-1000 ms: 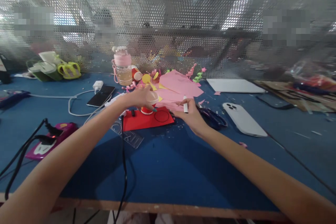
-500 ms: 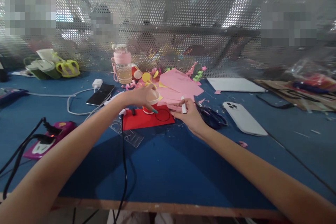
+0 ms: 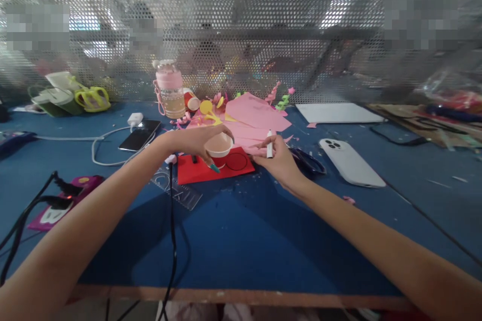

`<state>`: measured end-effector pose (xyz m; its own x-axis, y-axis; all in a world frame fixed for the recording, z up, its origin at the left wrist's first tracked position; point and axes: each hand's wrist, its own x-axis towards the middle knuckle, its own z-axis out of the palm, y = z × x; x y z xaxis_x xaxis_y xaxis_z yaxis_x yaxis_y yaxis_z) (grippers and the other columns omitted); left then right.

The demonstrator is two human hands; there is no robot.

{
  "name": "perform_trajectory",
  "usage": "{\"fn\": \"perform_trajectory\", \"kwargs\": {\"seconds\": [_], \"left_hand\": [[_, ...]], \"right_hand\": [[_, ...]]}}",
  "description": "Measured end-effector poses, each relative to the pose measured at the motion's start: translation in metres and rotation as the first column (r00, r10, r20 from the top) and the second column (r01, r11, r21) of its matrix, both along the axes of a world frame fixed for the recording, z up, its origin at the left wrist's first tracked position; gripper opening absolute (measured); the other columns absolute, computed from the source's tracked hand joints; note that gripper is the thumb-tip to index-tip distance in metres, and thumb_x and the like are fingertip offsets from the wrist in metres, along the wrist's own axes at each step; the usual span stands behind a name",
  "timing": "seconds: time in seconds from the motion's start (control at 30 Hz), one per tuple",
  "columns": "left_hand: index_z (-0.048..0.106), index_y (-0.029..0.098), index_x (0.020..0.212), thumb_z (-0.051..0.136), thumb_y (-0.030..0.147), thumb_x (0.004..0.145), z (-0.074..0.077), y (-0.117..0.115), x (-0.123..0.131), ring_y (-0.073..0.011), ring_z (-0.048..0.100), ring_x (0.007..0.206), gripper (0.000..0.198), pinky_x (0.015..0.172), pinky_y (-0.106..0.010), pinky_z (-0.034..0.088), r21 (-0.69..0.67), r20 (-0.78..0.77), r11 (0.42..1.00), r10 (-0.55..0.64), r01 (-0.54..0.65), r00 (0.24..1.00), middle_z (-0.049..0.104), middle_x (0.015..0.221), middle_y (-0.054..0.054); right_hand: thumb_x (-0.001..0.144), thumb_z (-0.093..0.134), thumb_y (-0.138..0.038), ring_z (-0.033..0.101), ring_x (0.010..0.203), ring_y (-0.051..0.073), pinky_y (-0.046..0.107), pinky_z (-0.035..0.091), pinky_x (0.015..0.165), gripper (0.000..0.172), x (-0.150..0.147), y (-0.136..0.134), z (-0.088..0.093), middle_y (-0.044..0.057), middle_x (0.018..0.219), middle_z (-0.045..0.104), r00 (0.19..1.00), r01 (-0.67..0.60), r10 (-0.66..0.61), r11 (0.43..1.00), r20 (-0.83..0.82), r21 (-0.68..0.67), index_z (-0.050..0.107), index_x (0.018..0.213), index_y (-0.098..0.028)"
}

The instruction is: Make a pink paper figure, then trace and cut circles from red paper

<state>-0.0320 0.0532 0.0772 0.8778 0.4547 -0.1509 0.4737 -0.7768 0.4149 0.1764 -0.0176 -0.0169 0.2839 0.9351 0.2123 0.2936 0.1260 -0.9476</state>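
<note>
My left hand (image 3: 203, 141) grips a small paper cup (image 3: 219, 148) from its left side. The cup's open white-rimmed mouth faces up and towards me, and its lower part looks red. It is over a red sheet of paper (image 3: 198, 174); whether its base touches the sheet is unclear. Right of the cup, a black circle (image 3: 247, 162) is drawn on the sheet. A white marker (image 3: 269, 146) stands nearly upright in my right hand (image 3: 283, 164), whose fingertips are by the sheet's right edge. A small black cap (image 3: 194, 159) rests near the sheet's upper left.
Pink paper (image 3: 252, 115) and yellow cutouts (image 3: 206, 107) lie behind. A pink-topped bottle (image 3: 170, 91) stands at back left. A clear ruler (image 3: 181, 195), black cable (image 3: 172, 230), purple power strip (image 3: 81, 185), dark phone (image 3: 140, 135) and white phone (image 3: 352, 163) surround the sheet.
My left hand has shifted the cup slightly, and its open mouth shows more plainly now. My right hand still holds the marker. The whole view has moved a little.
</note>
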Motion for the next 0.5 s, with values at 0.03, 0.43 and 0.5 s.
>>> {"fn": "perform_trajectory", "kwargs": {"seconds": [0.03, 0.43, 0.5], "left_hand": [[0.034, 0.025, 0.119, 0.066, 0.032, 0.056, 0.001, 0.0, 0.0, -0.0245, 0.044, 0.107, 0.071, 0.084, -0.032, 0.036, -0.009, -0.023, 1.0, 0.011, -0.012, 1.0, 0.046, 0.121, -0.006], [0.03, 0.02, 0.118, 0.053, 0.038, 0.068, 0.009, -0.012, 0.003, -0.0197, 0.052, 0.088, 0.058, 0.067, -0.026, 0.041, 0.031, -0.135, 0.996, 0.086, -0.083, 0.987, 0.047, 0.114, -0.011], [0.033, 0.018, 0.117, 0.049, 0.034, 0.071, 0.009, -0.013, 0.004, -0.0201, 0.051, 0.093, 0.051, 0.07, -0.027, 0.041, 0.073, -0.125, 0.996, 0.049, -0.04, 0.991, 0.046, 0.116, -0.013]], "right_hand": [[0.053, 0.059, -0.019, 0.052, 0.066, 0.013, 0.029, 0.039, 0.063, 0.034, 0.001, 0.0, -0.001, -0.001, 0.082, 0.054, 0.999, 0.015, -0.015, 1.0, 0.029, 0.005, 0.038, 0.08, -0.021], [0.055, 0.06, -0.02, 0.056, 0.077, 0.018, 0.036, 0.044, 0.074, 0.037, 0.002, 0.004, -0.008, 0.002, 0.086, 0.054, 0.996, 0.075, -0.073, 0.996, -0.045, 0.038, 0.038, 0.085, -0.021], [0.055, 0.06, -0.02, 0.055, 0.081, 0.019, 0.037, 0.044, 0.074, 0.037, 0.002, 0.004, -0.009, 0.003, 0.087, 0.055, 0.996, 0.082, -0.081, 0.996, -0.043, 0.046, 0.038, 0.085, -0.021]]}}
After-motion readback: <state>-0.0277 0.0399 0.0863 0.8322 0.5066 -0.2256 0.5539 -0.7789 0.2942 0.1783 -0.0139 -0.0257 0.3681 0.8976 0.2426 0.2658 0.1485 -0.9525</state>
